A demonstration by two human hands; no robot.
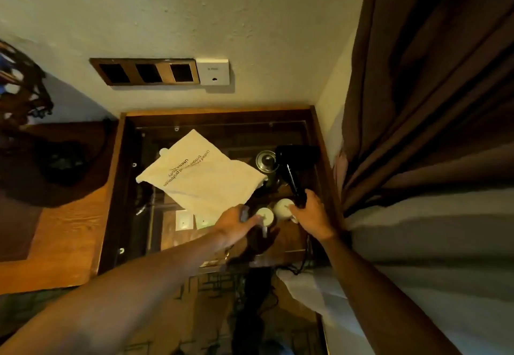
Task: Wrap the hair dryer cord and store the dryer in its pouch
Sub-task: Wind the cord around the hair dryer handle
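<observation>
Glass-topped table (317, 143), right hand (311, 212) gripping dryer (292, 165) — cord hidden

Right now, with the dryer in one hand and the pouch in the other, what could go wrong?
The right hand holds the hair dryer directly above two white cups and a glass lid; swinging it may knock them. The cord trails off the table edge and could snag. The pouch mouth looks shut.
</observation>
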